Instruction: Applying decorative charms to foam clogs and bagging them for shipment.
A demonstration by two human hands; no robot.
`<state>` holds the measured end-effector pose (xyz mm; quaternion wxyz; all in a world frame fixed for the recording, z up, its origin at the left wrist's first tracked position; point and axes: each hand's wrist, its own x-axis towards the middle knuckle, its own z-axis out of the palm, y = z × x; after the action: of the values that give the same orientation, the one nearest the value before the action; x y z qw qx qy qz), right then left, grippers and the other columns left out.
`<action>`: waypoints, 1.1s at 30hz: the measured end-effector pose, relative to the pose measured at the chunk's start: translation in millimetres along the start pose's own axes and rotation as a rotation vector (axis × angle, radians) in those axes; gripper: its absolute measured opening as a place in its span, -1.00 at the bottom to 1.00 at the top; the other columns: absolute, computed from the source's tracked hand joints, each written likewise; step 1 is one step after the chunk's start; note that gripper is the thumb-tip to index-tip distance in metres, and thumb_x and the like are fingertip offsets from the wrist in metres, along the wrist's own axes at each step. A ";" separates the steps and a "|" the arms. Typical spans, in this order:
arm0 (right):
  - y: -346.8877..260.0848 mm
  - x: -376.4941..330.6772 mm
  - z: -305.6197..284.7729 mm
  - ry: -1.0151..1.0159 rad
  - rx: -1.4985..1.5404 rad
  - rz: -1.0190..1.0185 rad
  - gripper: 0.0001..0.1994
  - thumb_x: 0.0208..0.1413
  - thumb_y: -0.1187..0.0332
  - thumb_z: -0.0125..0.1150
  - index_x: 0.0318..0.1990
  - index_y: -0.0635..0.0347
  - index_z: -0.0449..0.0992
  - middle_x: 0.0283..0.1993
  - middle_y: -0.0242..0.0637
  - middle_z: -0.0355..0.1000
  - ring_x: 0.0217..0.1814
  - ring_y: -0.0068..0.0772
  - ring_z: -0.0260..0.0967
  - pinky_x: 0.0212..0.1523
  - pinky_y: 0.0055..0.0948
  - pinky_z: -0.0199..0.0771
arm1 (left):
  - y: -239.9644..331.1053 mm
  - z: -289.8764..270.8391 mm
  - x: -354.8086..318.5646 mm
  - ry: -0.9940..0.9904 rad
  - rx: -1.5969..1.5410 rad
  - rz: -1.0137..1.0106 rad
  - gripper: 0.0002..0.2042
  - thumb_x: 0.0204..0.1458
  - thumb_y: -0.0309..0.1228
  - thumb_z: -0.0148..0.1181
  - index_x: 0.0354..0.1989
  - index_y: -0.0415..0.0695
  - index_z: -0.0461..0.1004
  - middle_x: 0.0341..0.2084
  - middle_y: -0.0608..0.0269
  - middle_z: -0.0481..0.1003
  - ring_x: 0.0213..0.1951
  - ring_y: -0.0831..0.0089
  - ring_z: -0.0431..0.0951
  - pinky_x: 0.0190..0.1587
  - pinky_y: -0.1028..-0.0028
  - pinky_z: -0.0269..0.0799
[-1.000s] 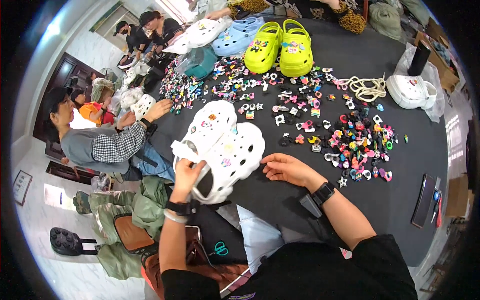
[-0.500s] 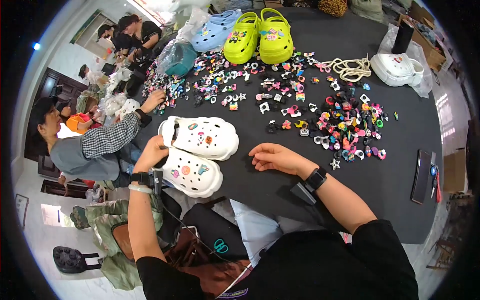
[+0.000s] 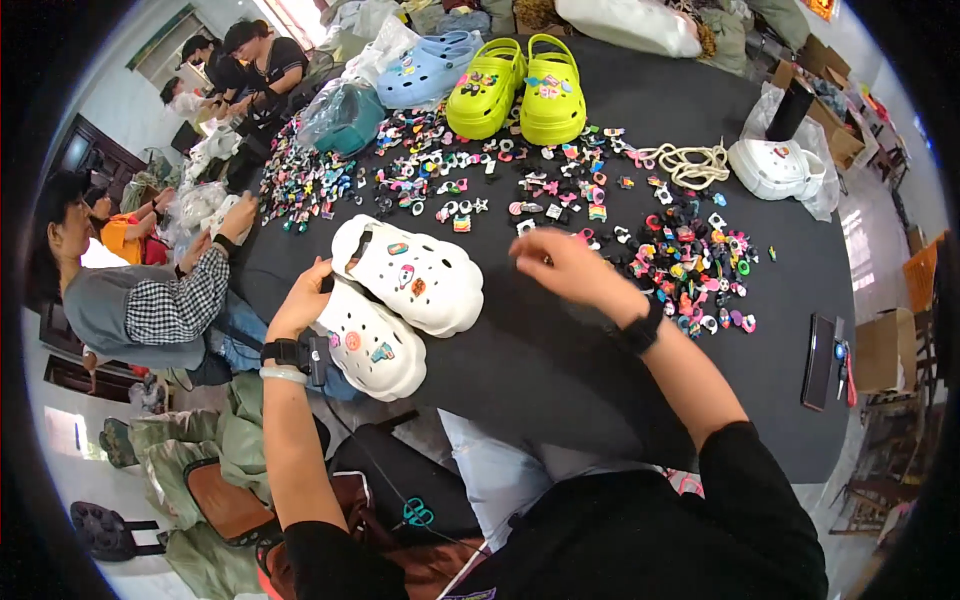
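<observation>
Gripping: left hand (image 3: 298, 303) clamped on heel end of white clogs (image 3: 445, 290), thumb and fingers closed around it; clocks below run from this pair.
White clogs: near side of black table (image 3: 590, 410), two together, toes toward 4 o'clock, colored charms in the top holes of both; cannot tell if fully lifted.
Right hand (image 3: 572, 272): just above 3 o'clock, apart from the pair, fingers bent, blurred; cannot tell whether fingertips meet or hold anything.
Wristbands: black, one per wrist.
Charm pile (image 3: 700, 262): 3 o'clock, mixed colors, beyond right hand.
Charm spread (image 3: 310, 180): 11 o'clock, dense, thinning out toward 1.
Lime clogs (image 3: 553, 100): 1 o'clock, upright pair, charms on.
Blue clogs (image 3: 425, 75): 12 o'clock, just beside lime ones.
Teal tub (image 3: 350, 122): between 11 and 12, clear plastic around it.
Rope (image 3: 690, 165): 2 o'clock, cream, loosely coiled.
Far clog (image 3: 770, 172): 2 o'clock, past rope, white, against clear bag; black cylinder (image 3: 790, 110) near it.
Phone (image 3: 818, 362): 3 o'clock, near table edge.
Co-worker (image 3: 150, 300): 9 o'clock, checked sleeves, one hand raised at 10.
Scissors (image 3: 418, 512): 6 o'clock, teal handles, off the table.
</observation>
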<state>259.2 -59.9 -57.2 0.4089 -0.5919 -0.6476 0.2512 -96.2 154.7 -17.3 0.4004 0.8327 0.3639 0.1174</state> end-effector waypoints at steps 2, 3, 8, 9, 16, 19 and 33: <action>4.6 29.4 -4.1 0.208 -0.495 -0.031 -0.80 0.04 0.31 0.12 -0.17 0.06 0.51 -0.28 -0.16 0.47 -0.19 -0.18 0.46 -0.22 -0.25 0.45 | -4.2 -3.5 2.0 -0.053 -0.089 0.038 -0.61 -0.11 -0.61 0.19 -0.02 -0.12 0.44 -0.17 0.40 0.53 -0.04 0.54 0.46 0.37 0.28 -0.49; 16.4 38.5 -9.7 0.140 -0.589 0.018 -0.82 0.02 0.31 0.13 -0.21 0.05 0.53 -0.28 -0.16 0.47 -0.17 -0.16 0.46 -0.23 -0.23 0.46 | 9.3 4.0 7.8 -0.059 -0.014 0.082 -0.63 -0.10 -0.57 0.20 -0.04 -0.13 0.44 -0.17 0.39 0.53 -0.04 0.52 0.46 0.37 0.27 -0.53; 34.5 49.9 7.8 0.019 -0.673 0.086 -0.89 0.00 0.33 0.18 -0.31 0.08 0.51 -0.29 -0.21 0.43 -0.19 -0.17 0.45 -0.23 -0.24 0.44 | -3.0 1.2 0.5 -0.003 -0.048 0.026 -0.69 -0.12 -0.53 0.23 -0.13 -0.10 0.47 -0.21 0.38 0.54 -0.10 0.51 0.48 0.37 0.24 -0.55; 36.9 50.6 7.8 0.014 -0.676 0.077 -0.89 0.00 0.33 0.18 -0.31 0.08 0.51 -0.29 -0.21 0.43 -0.19 -0.17 0.45 -0.23 -0.24 0.44 | -3.0 -1.8 0.6 -0.022 -0.051 0.047 -0.71 -0.14 -0.53 0.24 -0.16 -0.10 0.47 -0.23 0.39 0.53 -0.11 0.51 0.48 0.37 0.26 -0.57; 55.0 40.0 -9.1 0.099 -0.463 0.054 -0.78 -0.09 0.34 0.29 -0.26 0.16 0.51 -0.32 -0.22 0.42 -0.29 -0.19 0.43 -0.22 -0.32 0.44 | 18.1 34.4 2.8 -0.013 -0.183 0.098 -0.73 -0.22 -0.56 0.31 -0.26 -0.17 0.49 -0.31 0.38 0.47 -0.23 0.58 0.42 -0.15 0.56 0.32; 25.6 26.1 -21.5 0.116 -0.124 0.110 -0.78 -0.08 0.36 0.30 -0.26 0.22 0.50 -0.32 -0.24 0.44 -0.33 -0.31 0.44 -0.26 -0.40 0.43 | 38.8 46.0 3.5 -0.080 -0.102 0.200 -0.70 -0.23 -0.59 0.29 -0.23 -0.18 0.51 -0.33 0.35 0.47 -0.26 0.59 0.43 -0.16 0.56 0.34; 41.0 -24.9 -13.8 0.361 1.025 0.330 -0.81 0.15 0.40 0.13 -0.09 0.15 0.40 -0.19 -0.42 0.42 -0.20 -0.58 0.38 -0.27 -0.60 0.40 | 61.2 56.3 -0.1 0.218 0.584 0.499 -0.55 -0.36 -0.63 0.20 -0.14 -0.19 0.43 -0.06 0.05 0.38 0.02 0.05 0.33 0.08 0.25 0.26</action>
<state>292.7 -79.2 -88.7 0.7035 -0.4444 -0.2617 0.4889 -37.6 96.5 -8.0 0.0651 0.9570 0.2088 0.1907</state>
